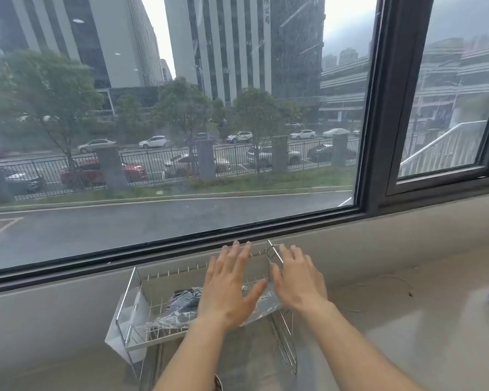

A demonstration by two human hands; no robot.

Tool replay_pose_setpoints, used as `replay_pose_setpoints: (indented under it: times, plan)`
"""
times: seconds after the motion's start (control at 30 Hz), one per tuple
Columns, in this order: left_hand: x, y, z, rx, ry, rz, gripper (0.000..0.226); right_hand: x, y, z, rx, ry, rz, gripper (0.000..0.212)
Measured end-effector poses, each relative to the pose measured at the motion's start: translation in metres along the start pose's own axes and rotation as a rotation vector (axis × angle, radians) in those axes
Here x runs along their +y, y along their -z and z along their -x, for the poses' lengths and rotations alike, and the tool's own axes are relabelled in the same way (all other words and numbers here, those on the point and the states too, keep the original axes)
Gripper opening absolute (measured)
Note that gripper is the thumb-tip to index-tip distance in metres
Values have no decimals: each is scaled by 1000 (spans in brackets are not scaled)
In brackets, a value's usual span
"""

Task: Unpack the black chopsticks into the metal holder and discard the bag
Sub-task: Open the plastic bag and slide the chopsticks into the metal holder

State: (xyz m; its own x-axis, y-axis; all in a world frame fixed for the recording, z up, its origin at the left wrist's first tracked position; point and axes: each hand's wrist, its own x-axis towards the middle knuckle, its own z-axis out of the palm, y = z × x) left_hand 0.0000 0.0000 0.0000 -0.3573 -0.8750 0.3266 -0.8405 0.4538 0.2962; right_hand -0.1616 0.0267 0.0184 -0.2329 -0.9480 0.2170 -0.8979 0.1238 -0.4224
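Both of the person's hands hovered flat over the wire metal rack (141,309) that stood on the pale surface (407,348) below the window (181,136). The left hand (227,289) had its fingers spread wide, palm down, gripping nothing. The right hand (298,280) was likewise spread and empty, close beside the rack's right end. Under them, in the rack's tray, lay the clear plastic bag (178,309) with dark contents, crumpled and partly hidden by the left hand.
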Motion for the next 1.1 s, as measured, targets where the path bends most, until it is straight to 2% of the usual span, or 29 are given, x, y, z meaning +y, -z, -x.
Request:
replay_pose_setpoints:
  times: [0.17,0.3,0.43,0.53,0.7,0.8,0.87,0.97,1.1]
  plan:
    - [9,-49,7,-245,-20,71,78,23,-27,8,-35,-47,-27,32]
    - [13,-68,8,-360,-30,66,77,33,-43,11,-136,-64,-127,25]
    - [19,-76,7,-399,-33,50,70,43,-65,17,-227,-79,-249,25]
    - [24,-73,6,-354,-30,51,63,46,-74,18,-233,-84,-440,30]
    - [22,-70,8,-282,-12,84,53,43,-78,18,-109,-141,-606,39]
    - [21,-67,8,-241,6,113,47,40,-79,18,-44,-210,-708,36]
    - [20,-64,9,-209,14,160,52,37,-77,17,26,-212,-740,34]
    - [20,-54,6,-156,6,183,57,31,-65,15,84,-164,-734,35]
    - [18,-20,-9,-32,-80,103,45,10,-31,-2,150,-10,-688,40]
